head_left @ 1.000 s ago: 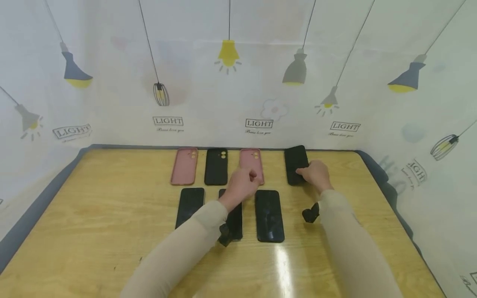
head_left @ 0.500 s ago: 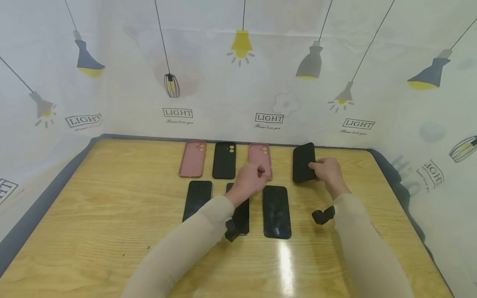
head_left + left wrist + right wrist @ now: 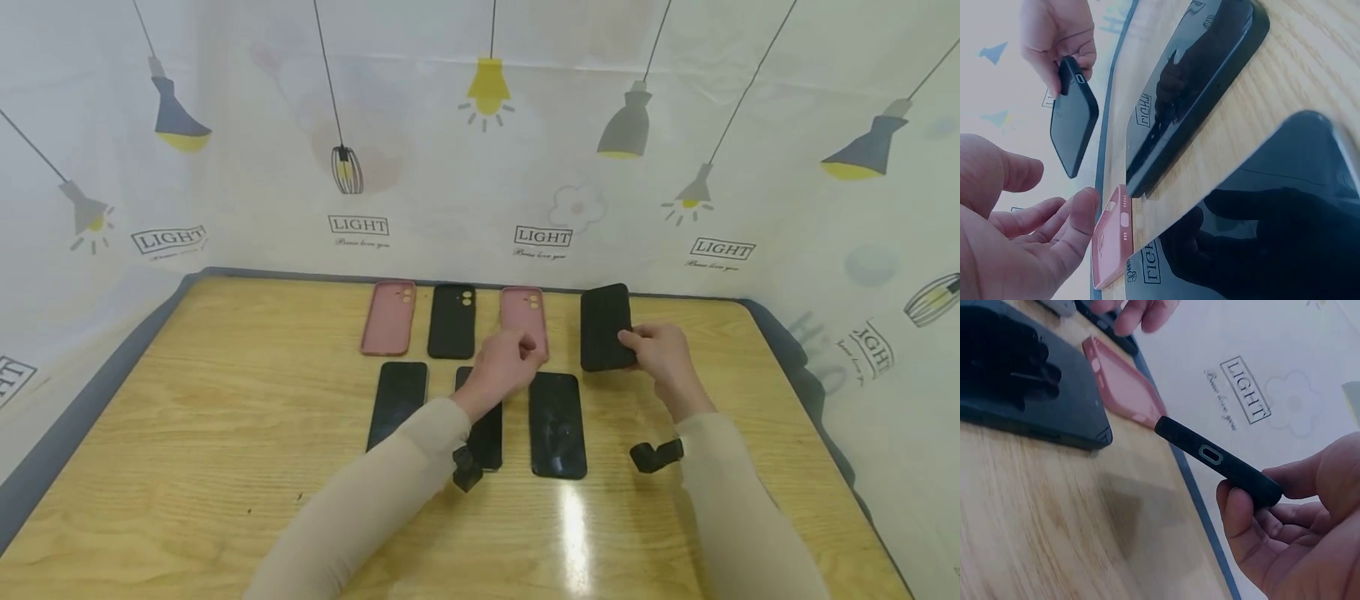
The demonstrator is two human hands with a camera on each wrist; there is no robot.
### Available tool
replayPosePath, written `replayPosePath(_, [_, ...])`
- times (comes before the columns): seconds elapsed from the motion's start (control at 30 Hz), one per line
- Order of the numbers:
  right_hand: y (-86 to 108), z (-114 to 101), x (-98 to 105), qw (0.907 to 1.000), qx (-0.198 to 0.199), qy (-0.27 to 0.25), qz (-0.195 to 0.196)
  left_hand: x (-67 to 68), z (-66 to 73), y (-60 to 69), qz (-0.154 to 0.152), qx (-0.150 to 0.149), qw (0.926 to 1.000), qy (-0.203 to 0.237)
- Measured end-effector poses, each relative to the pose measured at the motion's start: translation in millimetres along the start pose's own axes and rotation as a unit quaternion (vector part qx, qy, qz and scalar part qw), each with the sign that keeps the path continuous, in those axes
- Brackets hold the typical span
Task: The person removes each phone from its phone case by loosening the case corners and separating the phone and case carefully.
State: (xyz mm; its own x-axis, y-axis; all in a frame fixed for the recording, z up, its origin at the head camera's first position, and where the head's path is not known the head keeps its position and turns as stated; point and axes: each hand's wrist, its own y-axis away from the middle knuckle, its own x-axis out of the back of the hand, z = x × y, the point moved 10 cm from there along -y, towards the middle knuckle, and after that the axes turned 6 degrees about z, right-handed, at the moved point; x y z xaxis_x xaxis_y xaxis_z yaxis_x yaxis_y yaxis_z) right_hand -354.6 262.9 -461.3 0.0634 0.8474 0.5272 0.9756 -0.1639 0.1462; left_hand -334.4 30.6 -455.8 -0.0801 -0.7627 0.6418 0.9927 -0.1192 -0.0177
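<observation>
My right hand (image 3: pixel 663 354) grips the lower right edge of a phone in a black case (image 3: pixel 606 327) and holds it tilted above the table's back right. In the right wrist view, the thumb and fingers pinch this cased phone (image 3: pixel 1213 456), whose end with an oval port opening faces the camera. My left hand (image 3: pixel 504 367) hovers over the front part of a pink phone case (image 3: pixel 522 307). Its fingers are loosely curled with nothing between them, as the left wrist view shows of the hand (image 3: pixel 1029 237). Below it lies a dark phone (image 3: pixel 487 433), partly hidden by the left forearm.
Left in the back row lie another pink case (image 3: pixel 388 318) and a black case (image 3: pixel 452 322), both with camera holes. Nearer me are two more dark phones, a left one (image 3: pixel 397 400) and a right one (image 3: pixel 557 425). A printed curtain (image 3: pixel 420 167) stands behind the wooden table (image 3: pixel 187 433).
My right hand has raised the cased phone's near end off the table and turned its face. The left hand keeps its place over the pink case. The head view has shifted slightly.
</observation>
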Motion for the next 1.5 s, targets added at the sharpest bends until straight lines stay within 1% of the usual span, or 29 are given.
replayPosePath(0.17, [9.0, -4.7, -1.4, 0.9995, 0.012, -0.029, -0.001, -1.9, -1.4, 2.8, -0.005, 0.004, 0.9998, 0.021])
replayPosePath(0.3, [15.1, -5.5, -3.0, 0.9988, 0.019, -0.044, -0.001, -5.4, -3.0, 5.5, -0.01, 0.005, 0.9997, 0.02])
replayPosePath(0.4, [19.4, -5.7, -4.8, 0.9981, 0.019, -0.059, -0.003, -8.3, -4.1, 6.9, -0.014, 0.005, 0.9997, 0.021])
replayPosePath(0.53, [25.9, -6.2, -9.6, 0.9963, 0.01, -0.085, -0.011, -9.8, -3.5, 8.0, -0.016, 0.005, 0.9991, 0.039])
replayPosePath(0.63, [31.7, -7.2, -14.4, 0.9957, 0.004, -0.09, -0.019, -10.3, -1.2, 8.5, -0.018, 0.0, 0.9985, 0.053])
replayPosePath(0.7, [35.9, -8.4, -17.9, 0.9956, 0.004, -0.091, -0.023, -11.6, -0.4, 9.5, -0.023, 0.004, 0.9978, 0.061])
replayPosePath(0.77, [39.8, -10.0, -21.6, 0.995, 0.005, -0.097, -0.025, -14.2, -0.5, 11.0, -0.033, 0.016, 0.9965, 0.075])
replayPosePath(0.9, [46.6, -11.9, -28.9, 0.9914, 0.001, -0.128, -0.025, -21.3, -3.4, 15.4, -0.055, 0.045, 0.9919, 0.105])
replayPosePath(1.0, [50.9, -13.0, -33.7, 0.9891, -0.004, -0.145, -0.023, -24.7, -3.3, 19.0, -0.065, 0.05, 0.9874, 0.135])
replayPosePath(1.17, [56.6, -16.7, -39.7, 0.9883, 0.001, -0.15, -0.027, -28.9, -5.2, 25.3, -0.079, 0.055, 0.9792, 0.178])
replayPosePath(1.33, [60.8, -21.2, -45.2, 0.9871, 0.014, -0.154, -0.039, -28.8, -8.6, 30.3, -0.084, 0.064, 0.9717, 0.211])
replayPosePath(1.5, [61.8, -25.7, -48.2, 0.9882, 0.033, -0.143, -0.046, -24.4, -8.6, 33.3, -0.082, 0.069, 0.9627, 0.249])
